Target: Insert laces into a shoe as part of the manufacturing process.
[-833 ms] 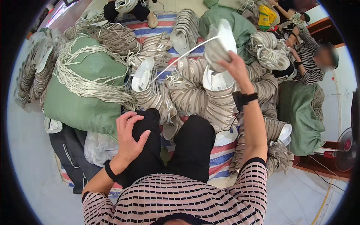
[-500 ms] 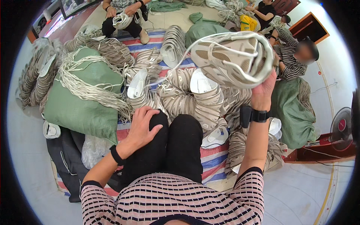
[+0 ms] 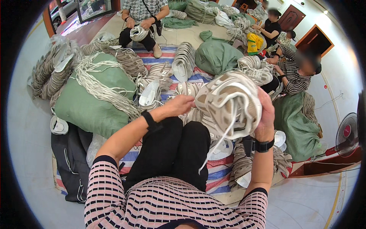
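Observation:
Above my knees a beige and white sneaker (image 3: 225, 103) is held up by my right hand (image 3: 267, 114), which grips it at the heel. Its toe points left, and the white shoelace (image 3: 215, 150) dangles from the opening toward my lap. Close by the toe, my left hand (image 3: 181, 106) has its fingers drawn together; whatever is in them is too small to make out. Below and beyond the sneaker, rows of nested beige shoe uppers (image 3: 187, 88) lie on a striped sheet.
On the left a green sack (image 3: 95, 103) carries a bundle of pale laces (image 3: 95, 78). Stacked uppers (image 3: 183, 63) and another green sack (image 3: 219, 55) lie ahead. Co-workers (image 3: 143, 23) sit farther off, one (image 3: 295, 70) at the right. A fan (image 3: 347, 133) stands at the far right.
The sneaker has come down and left, its opening turned toward me, and the lace now hangs free. My left hand has risen from my knee to the toe.

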Action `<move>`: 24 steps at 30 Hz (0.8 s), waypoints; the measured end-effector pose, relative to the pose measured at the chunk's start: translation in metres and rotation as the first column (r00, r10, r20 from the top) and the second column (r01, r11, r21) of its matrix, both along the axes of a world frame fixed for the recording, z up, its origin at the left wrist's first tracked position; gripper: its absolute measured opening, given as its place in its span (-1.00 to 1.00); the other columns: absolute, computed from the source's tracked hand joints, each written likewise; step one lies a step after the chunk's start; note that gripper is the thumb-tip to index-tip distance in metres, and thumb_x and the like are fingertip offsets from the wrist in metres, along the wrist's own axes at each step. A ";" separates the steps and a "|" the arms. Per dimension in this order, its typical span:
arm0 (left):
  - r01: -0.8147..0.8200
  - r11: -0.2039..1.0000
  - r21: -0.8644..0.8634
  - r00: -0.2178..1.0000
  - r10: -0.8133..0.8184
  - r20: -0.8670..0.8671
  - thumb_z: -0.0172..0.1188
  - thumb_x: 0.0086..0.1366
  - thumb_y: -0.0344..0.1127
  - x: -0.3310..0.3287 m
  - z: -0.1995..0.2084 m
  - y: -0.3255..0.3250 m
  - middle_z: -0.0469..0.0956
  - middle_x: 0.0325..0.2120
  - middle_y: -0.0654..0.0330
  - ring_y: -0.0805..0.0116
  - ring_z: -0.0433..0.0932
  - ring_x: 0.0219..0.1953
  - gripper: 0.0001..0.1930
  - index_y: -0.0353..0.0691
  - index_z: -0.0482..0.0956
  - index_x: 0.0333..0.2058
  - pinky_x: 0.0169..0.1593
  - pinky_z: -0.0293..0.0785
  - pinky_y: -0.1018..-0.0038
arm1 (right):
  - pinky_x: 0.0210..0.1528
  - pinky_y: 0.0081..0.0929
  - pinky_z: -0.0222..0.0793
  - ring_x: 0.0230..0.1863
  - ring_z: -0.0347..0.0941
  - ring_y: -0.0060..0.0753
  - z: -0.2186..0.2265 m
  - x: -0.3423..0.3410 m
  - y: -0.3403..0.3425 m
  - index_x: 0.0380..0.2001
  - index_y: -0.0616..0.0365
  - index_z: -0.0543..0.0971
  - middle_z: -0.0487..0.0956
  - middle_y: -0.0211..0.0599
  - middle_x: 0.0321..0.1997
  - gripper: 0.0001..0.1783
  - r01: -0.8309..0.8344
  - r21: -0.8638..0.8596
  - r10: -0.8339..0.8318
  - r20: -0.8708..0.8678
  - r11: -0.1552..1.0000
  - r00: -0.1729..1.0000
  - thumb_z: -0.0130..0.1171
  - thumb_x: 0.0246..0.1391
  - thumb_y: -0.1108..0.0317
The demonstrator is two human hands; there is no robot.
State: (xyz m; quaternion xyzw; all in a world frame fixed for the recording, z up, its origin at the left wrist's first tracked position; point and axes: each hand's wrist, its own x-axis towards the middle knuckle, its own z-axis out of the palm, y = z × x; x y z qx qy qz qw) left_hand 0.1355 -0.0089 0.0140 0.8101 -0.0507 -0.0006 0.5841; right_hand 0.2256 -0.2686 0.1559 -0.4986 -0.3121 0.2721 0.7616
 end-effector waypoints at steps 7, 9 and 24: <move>-0.595 0.364 0.716 0.777 0.489 0.397 -0.10 0.26 -0.32 -0.098 -0.089 0.189 0.50 -0.53 -0.07 -0.13 0.48 -0.42 -0.80 -0.29 0.45 -0.42 -0.39 0.37 0.06 | -0.08 -0.24 0.50 -0.18 0.54 -0.20 0.001 0.028 -0.057 -0.11 0.27 0.50 0.59 -0.11 -0.18 -0.62 0.365 0.304 -0.298 -0.247 0.880 0.922 -0.10 0.24 0.17; -0.496 0.193 0.846 0.715 0.644 0.273 -0.01 0.22 -0.30 -0.157 -0.127 0.229 0.52 -0.53 -0.10 -0.12 0.52 -0.39 -0.81 -0.29 0.49 -0.43 -0.33 0.44 0.07 | -0.12 -0.26 0.50 -0.19 0.55 -0.21 -0.010 0.045 -0.069 -0.11 0.22 0.51 0.59 -0.13 -0.18 -0.61 0.345 0.368 -0.239 -0.303 0.864 0.922 -0.08 0.23 0.13; -0.038 0.611 -0.791 0.960 -0.197 -0.198 -0.05 0.34 0.00 -0.037 0.018 0.001 0.46 -0.02 0.14 0.38 0.47 -0.02 -0.52 -0.29 0.39 0.04 0.03 0.39 0.40 | 0.09 -0.20 0.37 0.01 0.42 -0.10 -0.106 -0.014 0.007 0.10 0.16 0.34 0.45 -0.10 0.05 -0.56 0.601 0.107 -0.521 0.632 0.792 0.574 -0.15 0.25 0.17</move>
